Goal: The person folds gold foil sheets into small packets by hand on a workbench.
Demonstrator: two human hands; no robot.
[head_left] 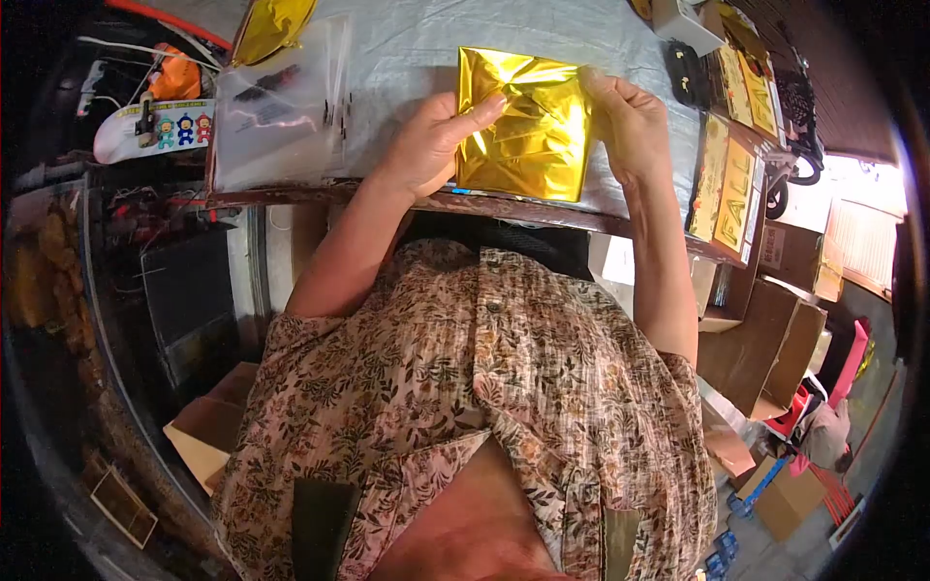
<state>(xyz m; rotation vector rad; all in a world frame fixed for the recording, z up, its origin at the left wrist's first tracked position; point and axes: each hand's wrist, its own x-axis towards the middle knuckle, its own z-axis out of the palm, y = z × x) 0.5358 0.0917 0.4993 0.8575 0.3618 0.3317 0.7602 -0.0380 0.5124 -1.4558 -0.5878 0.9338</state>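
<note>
A shiny gold foil packet (528,131), roughly square and creased, is held up over the front edge of the table. My left hand (433,140) grips its left side, with the thumb lying across the front. At the upper right corner, my right hand (630,121) pinches the packet between thumb and fingers. Left of my left hand, a stack of clear plastic sleeves (276,126) lies on the table, and another gold foil piece (271,29) rests at its upper end.
The table (397,48) has a grey cover. On its right stand printed boxes (731,194) and a black item (686,73). A white case with cartoon figures (155,131) is at the left. Cardboard boxes (756,349) stand low on the right.
</note>
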